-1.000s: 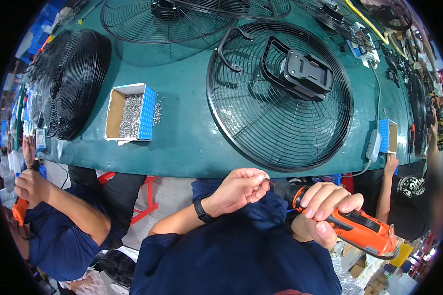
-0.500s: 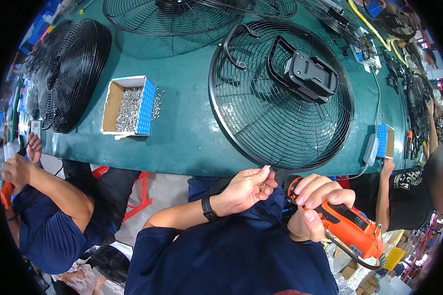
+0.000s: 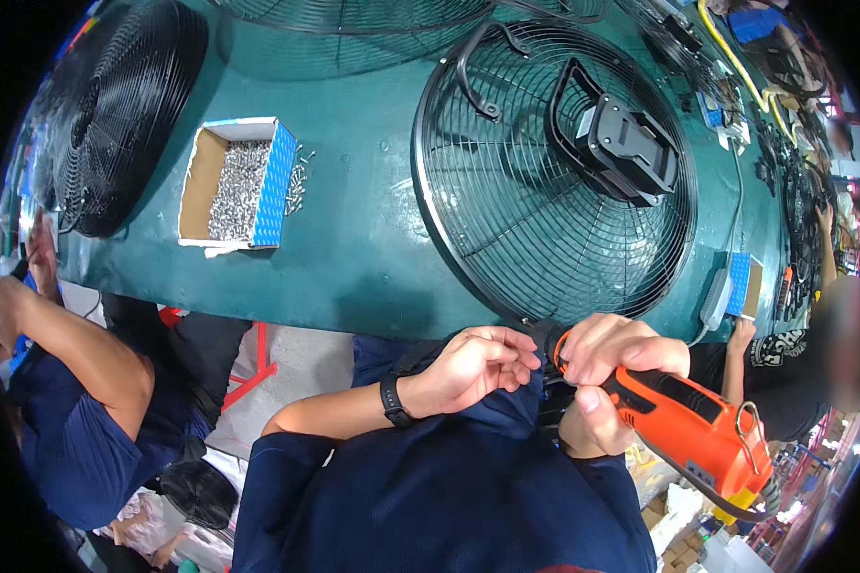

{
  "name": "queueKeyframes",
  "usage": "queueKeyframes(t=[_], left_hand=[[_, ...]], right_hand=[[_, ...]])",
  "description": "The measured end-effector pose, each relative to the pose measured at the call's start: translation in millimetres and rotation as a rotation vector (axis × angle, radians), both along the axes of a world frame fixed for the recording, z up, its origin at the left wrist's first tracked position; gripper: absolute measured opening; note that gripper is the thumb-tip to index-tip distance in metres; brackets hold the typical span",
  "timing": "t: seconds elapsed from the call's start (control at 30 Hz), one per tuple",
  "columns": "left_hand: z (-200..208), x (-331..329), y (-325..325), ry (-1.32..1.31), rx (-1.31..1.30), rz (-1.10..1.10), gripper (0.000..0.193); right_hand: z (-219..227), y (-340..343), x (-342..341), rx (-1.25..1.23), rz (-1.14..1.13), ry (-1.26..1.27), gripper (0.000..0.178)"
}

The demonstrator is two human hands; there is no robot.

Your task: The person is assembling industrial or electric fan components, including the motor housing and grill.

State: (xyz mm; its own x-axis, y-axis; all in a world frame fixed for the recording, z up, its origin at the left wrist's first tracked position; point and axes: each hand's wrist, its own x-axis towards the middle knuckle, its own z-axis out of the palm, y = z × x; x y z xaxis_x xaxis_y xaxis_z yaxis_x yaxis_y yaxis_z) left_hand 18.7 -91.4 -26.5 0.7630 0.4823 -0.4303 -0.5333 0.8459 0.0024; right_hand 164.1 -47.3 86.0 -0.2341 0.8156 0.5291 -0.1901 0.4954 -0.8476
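My right hand (image 3: 613, 361) is wrapped round an orange and black electric screwdriver (image 3: 696, 420), its front end tilted up toward the fan guard. Close to that front end is my left hand (image 3: 480, 371), with a black watch on the wrist. Its fingers are curled together; whatever they may hold is hidden. Just beyond both hands, a round black wire fan guard (image 3: 506, 224) lies at the table's near edge. A black motor housing (image 3: 629, 143) sits on the guard, and a curved black handle (image 3: 463, 72) is at its far left side.
On the green table (image 3: 354, 191), an open blue-sided carton (image 3: 275, 181) holds many small screws, some spilled beside it. More fan guards (image 3: 129, 115) stand left and far. A small blue box (image 3: 739, 284) and a grey corded adapter (image 3: 717, 304) lie right. Co-workers sit on both sides.
The view has shifted slightly. My left fingers have curled in, and the small metal piece at their tips no longer shows. My right hand still grips the screwdriver.
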Motion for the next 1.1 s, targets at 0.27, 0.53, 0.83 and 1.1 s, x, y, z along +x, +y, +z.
queueKeyframes(t=[0.27,0.53,0.83,1.1], left_hand=[[10,-9,1,0.017,0.074,0.001,0.018],[18,-9,0,0.297,0.451,-0.217,0.013],[30,-7,15,1.311,1.356,0.319,0.017],[15,5,13,1.425,1.502,0.315,0.014]], right_hand=[[3,16,-5,0.014,0.109,-0.038,0.045],[-1,14,0,-0.001,0.076,-0.028,0.048],[-1,1,-8,-0.071,-0.141,0.144,0.047],[1,-9,-6,-0.041,-0.152,0.136,0.049]])
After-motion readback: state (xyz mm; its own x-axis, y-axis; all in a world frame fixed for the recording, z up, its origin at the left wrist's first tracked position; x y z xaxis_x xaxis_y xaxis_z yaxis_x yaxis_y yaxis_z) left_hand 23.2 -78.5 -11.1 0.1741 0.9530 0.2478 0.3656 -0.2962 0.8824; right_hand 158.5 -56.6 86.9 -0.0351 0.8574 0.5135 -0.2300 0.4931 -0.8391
